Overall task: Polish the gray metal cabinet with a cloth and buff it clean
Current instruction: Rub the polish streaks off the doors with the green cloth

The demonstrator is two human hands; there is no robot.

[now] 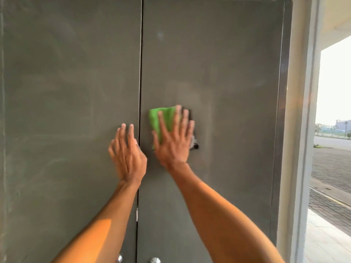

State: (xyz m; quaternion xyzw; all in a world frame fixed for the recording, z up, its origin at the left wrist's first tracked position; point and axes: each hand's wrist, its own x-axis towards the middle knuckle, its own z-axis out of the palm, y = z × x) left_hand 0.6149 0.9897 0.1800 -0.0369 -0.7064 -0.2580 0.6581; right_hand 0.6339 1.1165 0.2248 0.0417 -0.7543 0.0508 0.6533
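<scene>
body | your left hand [127, 156]: bare | your right hand [173, 143]: bare, slightly blurred | your forearms [218, 215]: bare down to the view's lower edge

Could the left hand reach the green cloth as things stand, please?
Probably yes: the left hand lies just across the seam from the cloth, though the right hand covers most of it.

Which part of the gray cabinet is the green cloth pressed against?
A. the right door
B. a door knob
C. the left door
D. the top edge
A: the right hand presses the green cloth flat on the right door, just right of the centre seam; the left hand holds no cloth.
</scene>
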